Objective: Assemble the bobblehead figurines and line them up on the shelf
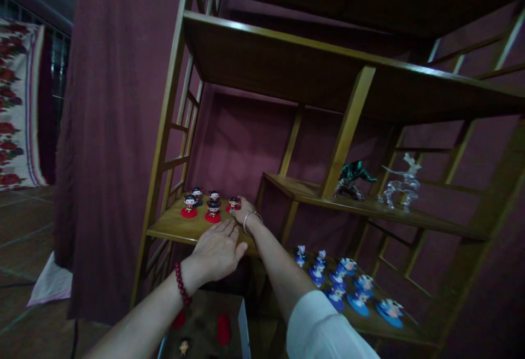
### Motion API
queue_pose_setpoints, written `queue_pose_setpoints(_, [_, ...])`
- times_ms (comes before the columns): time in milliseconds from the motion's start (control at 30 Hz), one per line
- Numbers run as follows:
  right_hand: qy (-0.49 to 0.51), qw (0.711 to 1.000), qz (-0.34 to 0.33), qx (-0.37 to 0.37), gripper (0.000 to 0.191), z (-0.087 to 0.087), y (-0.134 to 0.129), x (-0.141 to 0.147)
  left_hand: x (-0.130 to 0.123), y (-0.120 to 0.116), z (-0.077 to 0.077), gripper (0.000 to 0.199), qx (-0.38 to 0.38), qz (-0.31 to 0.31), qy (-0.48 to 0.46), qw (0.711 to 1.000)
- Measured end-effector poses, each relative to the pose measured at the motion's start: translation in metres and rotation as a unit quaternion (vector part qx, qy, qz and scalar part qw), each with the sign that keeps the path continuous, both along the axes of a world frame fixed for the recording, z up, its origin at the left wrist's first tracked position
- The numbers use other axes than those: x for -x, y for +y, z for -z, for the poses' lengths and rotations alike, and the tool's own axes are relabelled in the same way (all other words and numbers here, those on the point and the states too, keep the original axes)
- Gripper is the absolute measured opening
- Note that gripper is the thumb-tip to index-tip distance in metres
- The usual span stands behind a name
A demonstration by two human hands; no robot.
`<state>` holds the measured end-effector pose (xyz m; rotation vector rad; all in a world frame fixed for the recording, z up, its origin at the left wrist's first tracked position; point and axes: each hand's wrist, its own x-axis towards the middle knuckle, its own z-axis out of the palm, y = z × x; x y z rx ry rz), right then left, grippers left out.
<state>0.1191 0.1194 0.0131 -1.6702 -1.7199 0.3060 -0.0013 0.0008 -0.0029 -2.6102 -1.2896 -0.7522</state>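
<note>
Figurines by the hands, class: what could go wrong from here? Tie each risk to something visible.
1. The right hand is at the rightmost figurine of the group; a slip might tip it over.
2. The left hand is spread close to a front figurine; a stray brush could knock it.
3. An open box lies below the shelf; anything pushed off the front edge might drop into it.

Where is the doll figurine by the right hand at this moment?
In the head view, the doll figurine stands just left of centre on a wooden shelf, touched by the right hand, with four similar dolls to its left.
</note>
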Motion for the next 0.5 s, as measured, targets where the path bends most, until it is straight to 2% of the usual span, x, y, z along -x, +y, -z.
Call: queue_pose_setpoints(500, [0.02, 1.0, 0.009, -0.007, 0.062, 0.012, 0.017, -0.004, -0.001, 0.001, 0.001, 0.059, -0.01, -0.015, 0.044, 0.999])
